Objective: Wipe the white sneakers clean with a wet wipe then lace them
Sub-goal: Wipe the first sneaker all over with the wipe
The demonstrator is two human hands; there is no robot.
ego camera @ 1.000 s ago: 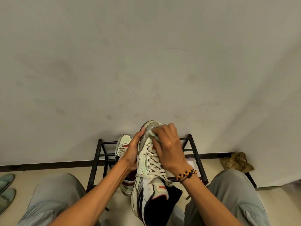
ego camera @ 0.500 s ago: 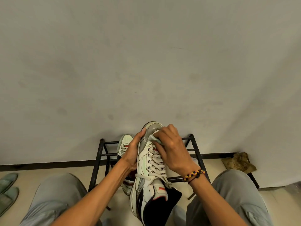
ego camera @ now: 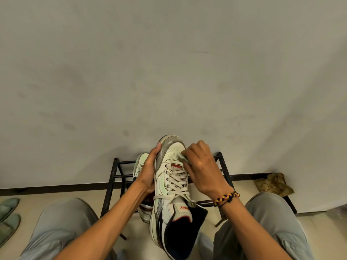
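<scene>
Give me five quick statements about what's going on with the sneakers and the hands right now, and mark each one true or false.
1. The left hand grips the side of the held sneaker. True.
2. The right hand is empty. False: it pinches a wet wipe against the sneaker's toe area.
3. The held sneaker has no laces in it. False: laces cross its eyelets.
4. A second sneaker sits on the black rack behind the left hand. True.
5. The braided bracelet is on the left wrist. False: it is on the right wrist.
</scene>
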